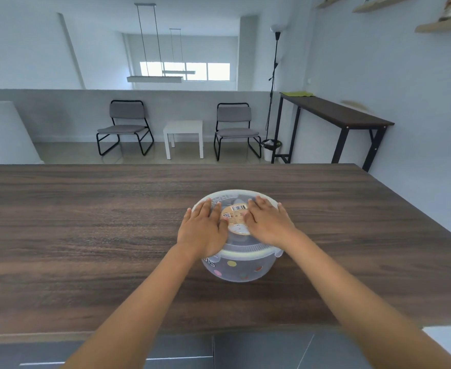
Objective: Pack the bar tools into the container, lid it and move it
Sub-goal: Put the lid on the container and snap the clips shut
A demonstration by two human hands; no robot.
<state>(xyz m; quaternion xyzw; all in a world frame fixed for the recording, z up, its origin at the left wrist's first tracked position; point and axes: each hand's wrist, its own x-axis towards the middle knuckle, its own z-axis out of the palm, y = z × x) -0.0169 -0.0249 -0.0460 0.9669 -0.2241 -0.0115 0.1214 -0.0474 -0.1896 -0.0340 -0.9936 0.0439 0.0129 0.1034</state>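
White walls. Two grey chairs (125, 126) (236, 129) flank a white side table (184, 135). Black floor lamp (274, 83), dark console table (336, 115), daylit window (187, 71), wood-grain worktop (86, 222).

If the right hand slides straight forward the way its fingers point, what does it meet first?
Only the far rim of the lid under the right hand. Beyond it the way looks free: bare table up to its far edge, though depth is hard to judge.
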